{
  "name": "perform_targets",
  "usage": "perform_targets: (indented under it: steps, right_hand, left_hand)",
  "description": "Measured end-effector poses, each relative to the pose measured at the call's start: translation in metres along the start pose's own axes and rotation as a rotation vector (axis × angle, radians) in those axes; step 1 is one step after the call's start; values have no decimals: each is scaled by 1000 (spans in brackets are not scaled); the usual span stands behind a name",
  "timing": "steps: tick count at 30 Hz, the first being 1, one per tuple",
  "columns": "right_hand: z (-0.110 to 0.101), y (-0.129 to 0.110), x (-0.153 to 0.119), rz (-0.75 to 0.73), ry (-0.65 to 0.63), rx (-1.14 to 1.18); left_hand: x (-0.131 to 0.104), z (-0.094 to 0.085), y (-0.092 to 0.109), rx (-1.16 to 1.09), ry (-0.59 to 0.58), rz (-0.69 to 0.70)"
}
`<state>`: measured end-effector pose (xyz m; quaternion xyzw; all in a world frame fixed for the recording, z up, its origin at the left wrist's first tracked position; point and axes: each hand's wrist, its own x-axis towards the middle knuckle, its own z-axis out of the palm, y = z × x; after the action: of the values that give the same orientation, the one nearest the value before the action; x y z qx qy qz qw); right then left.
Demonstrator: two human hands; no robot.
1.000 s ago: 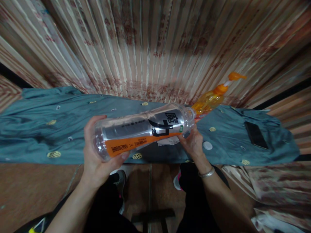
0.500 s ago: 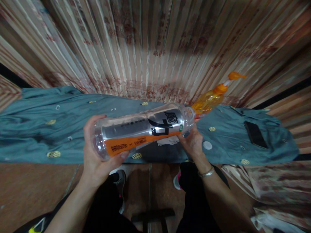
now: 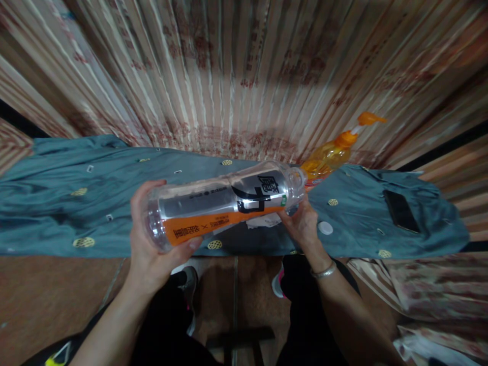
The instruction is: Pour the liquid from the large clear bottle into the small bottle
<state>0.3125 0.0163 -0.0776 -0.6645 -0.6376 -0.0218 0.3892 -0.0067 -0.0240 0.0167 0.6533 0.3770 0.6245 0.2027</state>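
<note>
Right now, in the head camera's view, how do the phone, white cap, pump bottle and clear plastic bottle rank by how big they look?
1. Clear plastic bottle, held nearer the camera
2. Pump bottle
3. Phone
4. White cap

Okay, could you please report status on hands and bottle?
Left hand around base of clear bottle, right hand at its neck. Bottle sideways above teal cloth. Orange pump bottle beyond neck.
</note>
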Motion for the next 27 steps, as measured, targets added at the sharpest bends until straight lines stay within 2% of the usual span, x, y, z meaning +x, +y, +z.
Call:
perform_targets:
  steps: [10,19,27]
  right_hand:
    - [0,2,0,14,-20,10]
    - [-1,1,0,22,-14,10]
    - [-1,1,0,4,-6,26]
  left_hand:
    - [2,1,3,-2,-10,17]
    - [0,-3,-3,60,-46,70]
    - [0,-1,-2,45,-32,46]
